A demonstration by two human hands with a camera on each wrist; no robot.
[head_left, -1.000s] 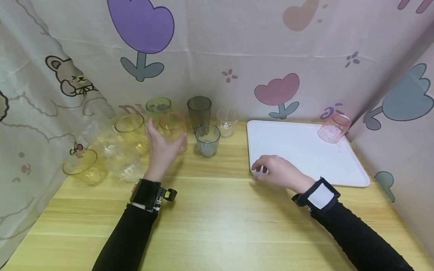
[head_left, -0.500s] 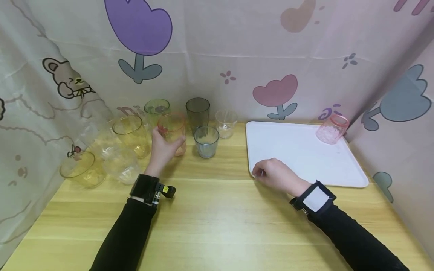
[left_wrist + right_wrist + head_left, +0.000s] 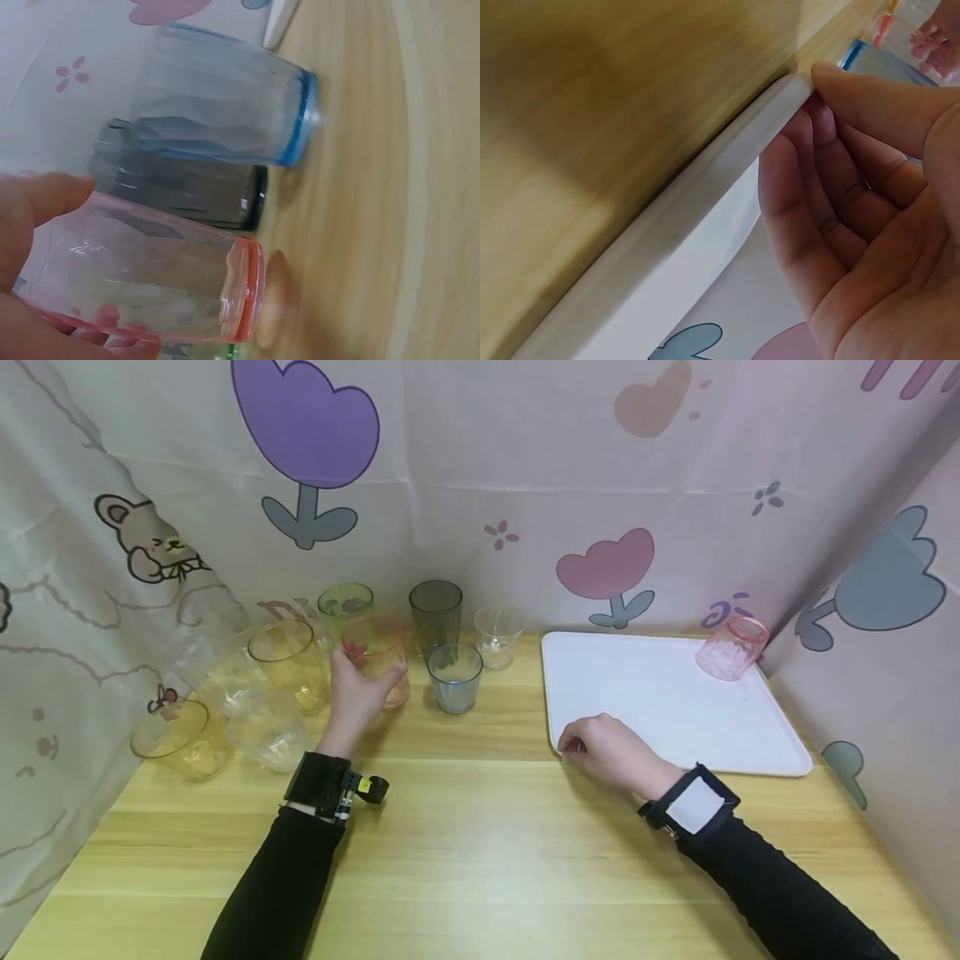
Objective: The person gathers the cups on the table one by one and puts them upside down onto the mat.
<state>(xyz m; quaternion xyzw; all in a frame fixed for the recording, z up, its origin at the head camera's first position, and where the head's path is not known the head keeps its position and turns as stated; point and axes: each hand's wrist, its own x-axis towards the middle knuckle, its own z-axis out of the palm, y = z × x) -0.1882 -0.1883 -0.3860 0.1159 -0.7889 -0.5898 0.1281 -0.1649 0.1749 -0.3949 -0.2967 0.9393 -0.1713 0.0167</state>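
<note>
In the head view my left hand (image 3: 352, 700) grips a pink-orange tinted glass (image 3: 390, 652) from its left and near side. The left wrist view shows the thumb on one side of this glass (image 3: 150, 270) and the fingers on the other; whether its base touches the table cannot be told. A bluish glass (image 3: 455, 683) and a taller dark grey glass (image 3: 437, 606) stand to its right, a green glass (image 3: 345, 597) behind it. My right hand (image 3: 611, 752) pinches the near left corner of a white tray (image 3: 637, 685); the right wrist view shows thumb and fingers at its rim (image 3: 682, 199).
Toward the tray's far right corner stands a pink glass (image 3: 731, 652). Left of my left hand are two yellow glasses, one farther back (image 3: 288, 664) and one nearer (image 3: 183, 743), plus a clear glass (image 3: 273, 735). Another clear glass (image 3: 497, 639) stands by the patterned curtain (image 3: 465, 460).
My left hand's fingers have come in around the pink-orange glass, which has shifted very slightly. My right fingertips have drawn together on the tray's corner. The tray looks unmoved.
</note>
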